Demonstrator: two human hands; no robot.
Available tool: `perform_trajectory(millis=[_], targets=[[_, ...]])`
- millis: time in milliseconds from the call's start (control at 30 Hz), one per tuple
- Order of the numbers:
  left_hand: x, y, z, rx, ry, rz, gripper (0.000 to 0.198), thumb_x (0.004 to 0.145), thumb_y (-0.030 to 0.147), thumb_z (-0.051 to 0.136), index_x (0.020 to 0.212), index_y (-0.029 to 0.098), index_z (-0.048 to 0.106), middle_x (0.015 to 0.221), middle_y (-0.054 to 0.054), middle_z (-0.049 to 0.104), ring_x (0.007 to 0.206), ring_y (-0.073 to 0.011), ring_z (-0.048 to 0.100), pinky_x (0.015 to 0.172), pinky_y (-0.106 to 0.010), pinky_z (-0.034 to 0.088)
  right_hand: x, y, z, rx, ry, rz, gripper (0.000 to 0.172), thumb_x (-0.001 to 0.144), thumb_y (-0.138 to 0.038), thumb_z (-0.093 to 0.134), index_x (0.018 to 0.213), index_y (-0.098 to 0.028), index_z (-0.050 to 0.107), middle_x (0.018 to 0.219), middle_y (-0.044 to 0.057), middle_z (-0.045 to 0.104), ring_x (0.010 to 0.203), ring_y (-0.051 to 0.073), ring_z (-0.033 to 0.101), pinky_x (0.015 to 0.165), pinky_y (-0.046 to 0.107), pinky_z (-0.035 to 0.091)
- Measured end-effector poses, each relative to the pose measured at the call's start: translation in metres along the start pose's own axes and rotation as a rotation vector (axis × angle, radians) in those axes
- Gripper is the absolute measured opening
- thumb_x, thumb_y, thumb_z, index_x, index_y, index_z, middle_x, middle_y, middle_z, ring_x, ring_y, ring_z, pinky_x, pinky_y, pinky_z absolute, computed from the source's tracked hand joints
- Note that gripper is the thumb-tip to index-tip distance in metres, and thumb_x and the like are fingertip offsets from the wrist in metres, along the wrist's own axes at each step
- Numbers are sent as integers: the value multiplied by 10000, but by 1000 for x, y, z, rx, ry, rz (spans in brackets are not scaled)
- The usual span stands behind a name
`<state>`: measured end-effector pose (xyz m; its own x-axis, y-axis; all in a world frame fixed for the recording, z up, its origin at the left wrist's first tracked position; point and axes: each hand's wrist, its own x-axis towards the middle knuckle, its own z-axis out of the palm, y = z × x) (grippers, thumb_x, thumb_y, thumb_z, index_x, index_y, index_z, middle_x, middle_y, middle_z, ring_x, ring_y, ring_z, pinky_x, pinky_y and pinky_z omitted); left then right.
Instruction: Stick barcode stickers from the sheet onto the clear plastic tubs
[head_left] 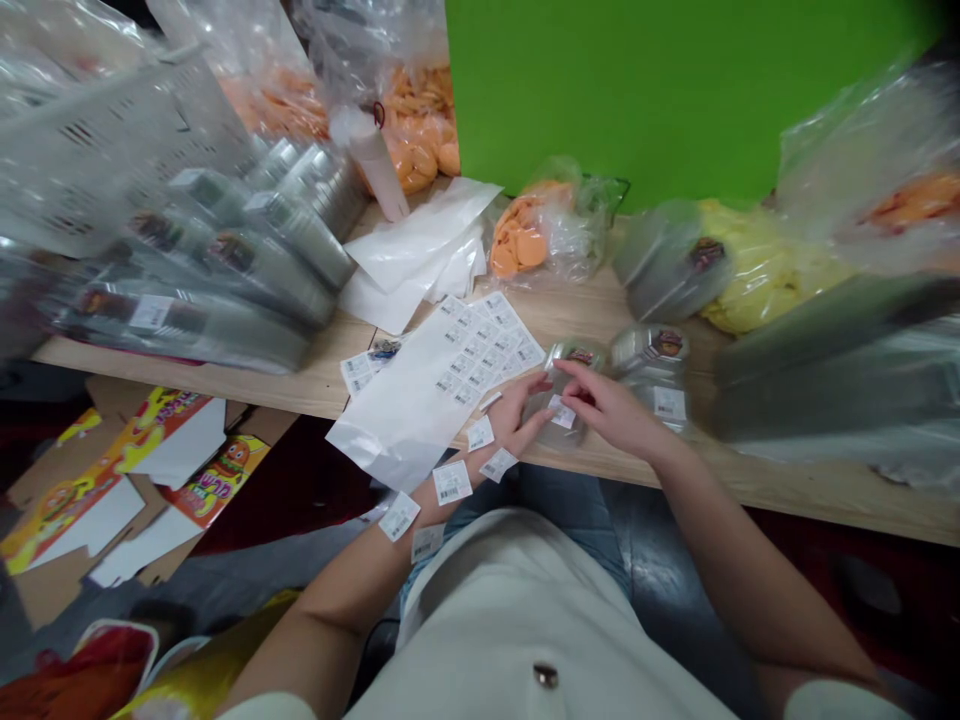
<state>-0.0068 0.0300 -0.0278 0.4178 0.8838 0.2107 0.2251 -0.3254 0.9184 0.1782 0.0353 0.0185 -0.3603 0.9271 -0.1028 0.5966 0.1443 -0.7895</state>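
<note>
A clear plastic container (559, 435) with a dark printed sticker stands at the table's front edge, between my hands. My left hand (523, 412) is curled against its left side, thumb by a white barcode label (562, 411) on the container. From the right, my right hand (609, 405) has its thumb and fingertips on that label's edge. Several loose barcode labels, one of them a label (452, 483) near the wrist, are stuck along my left forearm. Just right of my right hand is another clear container (660, 375), with a similar label and sticker.
A sheet of barcode labels (480, 345) lies on white backing paper (397, 420). Stacked clear containers (262, 260) fill the left; more containers (832, 370) stand right. Bags of orange discs (521, 240) and a yellow bag (765, 265) sit behind, before a green panel (675, 90).
</note>
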Motion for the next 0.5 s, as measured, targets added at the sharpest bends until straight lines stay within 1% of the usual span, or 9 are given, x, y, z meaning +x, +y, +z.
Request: perform_trajectory(millis=[67,133,200,267,300,333,433,500], targets=[[2,0,1,41,19,11,499,808,281,564,1262,187,380,1152,-103,601,1080,-213,561,949,-402,415,-1,-1,3,-80,19,-18,458,844,-221,437,1299,-198,396,798,17,602,728,161,567,708,322,473],[4,-1,2,72,27,17,526,786,248,582,1263,185,370,1131,-97,611,1055,-210,570,941,-401,417,-7,-6,8,-216,92,-33,482,839,-218,459,1314,-181,388,825,41,614,783,192,571,747,359,474],[5,-2,4,92,44,-7,565,762,223,599,1271,196,356,1113,-81,620,1048,-211,569,941,-406,414,-18,-12,18,-377,267,-35,520,835,-226,481,1337,-154,364,995,108,603,946,239,551,831,405,455],[5,-4,6,101,61,-54,599,743,208,610,1281,220,346,1101,-58,627,1053,-214,561,942,-414,411,-31,-16,31,-494,458,-31,530,849,-238,472,1354,-150,340,1193,157,517,1110,266,479,917,428,416],[4,-5,7,96,63,-73,607,740,203,609,1285,230,343,1103,-51,626,1055,-215,558,941,-415,412,-37,-16,39,-531,504,-34,523,859,-251,460,1359,-161,334,1267,161,467,1163,270,442,948,436,396],[4,-6,8,84,66,-84,600,745,198,599,1286,234,343,1106,-47,625,1054,-212,558,938,-412,415,-42,-14,47,-555,507,-39,522,866,-268,453,1364,-174,327,1320,157,424,1199,275,412,967,445,380],[3,-6,10,11,104,-81,470,811,175,488,1266,216,378,1092,-52,632,1038,-189,569,935,-392,418,-48,-1,65,-587,425,-45,565,870,-322,453,1390,-181,281,1399,153,344,1252,297,348,982,488,355],[4,-2,5,-37,182,-112,380,845,179,422,1225,190,429,1098,-72,625,1042,-185,567,938,-385,414,-47,6,68,-573,423,-46,574,875,-334,444,1397,-176,266,1385,161,360,1252,292,343,980,495,353]])
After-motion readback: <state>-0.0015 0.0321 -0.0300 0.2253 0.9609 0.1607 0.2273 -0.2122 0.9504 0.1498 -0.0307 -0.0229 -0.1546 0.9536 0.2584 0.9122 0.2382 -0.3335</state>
